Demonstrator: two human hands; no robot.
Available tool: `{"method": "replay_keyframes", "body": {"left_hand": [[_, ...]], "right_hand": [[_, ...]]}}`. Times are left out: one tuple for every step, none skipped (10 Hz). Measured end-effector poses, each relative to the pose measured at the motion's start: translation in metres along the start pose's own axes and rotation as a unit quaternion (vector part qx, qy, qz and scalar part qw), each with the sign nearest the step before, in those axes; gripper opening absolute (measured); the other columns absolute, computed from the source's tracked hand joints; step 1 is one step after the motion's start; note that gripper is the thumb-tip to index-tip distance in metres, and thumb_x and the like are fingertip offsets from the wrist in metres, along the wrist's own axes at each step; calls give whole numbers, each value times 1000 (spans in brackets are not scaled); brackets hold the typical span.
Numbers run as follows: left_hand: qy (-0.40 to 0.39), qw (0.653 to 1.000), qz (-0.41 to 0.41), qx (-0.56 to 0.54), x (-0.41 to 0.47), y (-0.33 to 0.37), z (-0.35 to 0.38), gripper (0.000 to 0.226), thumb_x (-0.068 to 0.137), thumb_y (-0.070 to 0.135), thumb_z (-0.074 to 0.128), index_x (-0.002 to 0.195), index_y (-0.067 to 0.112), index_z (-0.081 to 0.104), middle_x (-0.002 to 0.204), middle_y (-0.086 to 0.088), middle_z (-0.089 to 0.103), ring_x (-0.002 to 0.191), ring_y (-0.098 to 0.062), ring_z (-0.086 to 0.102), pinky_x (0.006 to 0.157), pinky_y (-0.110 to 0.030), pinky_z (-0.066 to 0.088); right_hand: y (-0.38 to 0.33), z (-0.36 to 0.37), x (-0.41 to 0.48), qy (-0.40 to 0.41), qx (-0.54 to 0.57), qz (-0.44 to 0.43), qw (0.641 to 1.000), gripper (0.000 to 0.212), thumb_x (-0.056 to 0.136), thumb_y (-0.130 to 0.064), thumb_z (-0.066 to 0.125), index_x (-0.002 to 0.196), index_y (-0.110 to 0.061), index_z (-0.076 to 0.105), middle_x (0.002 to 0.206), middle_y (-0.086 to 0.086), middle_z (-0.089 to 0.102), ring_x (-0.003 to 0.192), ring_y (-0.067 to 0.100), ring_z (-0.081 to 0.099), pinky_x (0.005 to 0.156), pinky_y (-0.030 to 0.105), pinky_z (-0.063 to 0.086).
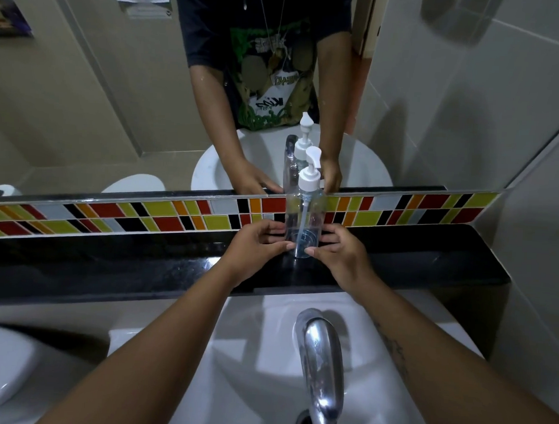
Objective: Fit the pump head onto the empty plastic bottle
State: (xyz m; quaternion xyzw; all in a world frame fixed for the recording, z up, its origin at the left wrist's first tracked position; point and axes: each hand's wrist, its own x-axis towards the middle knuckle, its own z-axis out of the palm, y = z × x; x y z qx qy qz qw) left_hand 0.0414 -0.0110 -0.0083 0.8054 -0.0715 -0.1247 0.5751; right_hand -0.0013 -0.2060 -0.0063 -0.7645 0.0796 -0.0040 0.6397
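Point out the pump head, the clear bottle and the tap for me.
pump head (pixel 310 178), head view, on its white collar.
clear bottle (pixel 304 225), head view, mid-body.
tap (pixel 319 356), head view, on the chrome spout.

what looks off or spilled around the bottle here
Nothing stands out. The clear bottle stands upright on the black ledge, white pump head seated on top, left hand and right hand at its base. No spill visible.

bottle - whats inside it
Inside the clear bottle only the pump head's white dip tube shows, running down toward the base. No liquid is visible. The fingertips of both hands hide parts of the lower wall.
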Motion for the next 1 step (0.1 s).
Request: {"method": "replay_keyframes", "body": {"left_hand": [[48,999,11,19,-4,-4,2,41,87,5,84,126,0,70,117,-7,76,103,-18,77,90,-22,63]], "right_hand": [[1,1,-2,32,-43,0,999,45,78,-15,77,119,-17,58,109,3,62,89,16,62,67,19,49]]}}
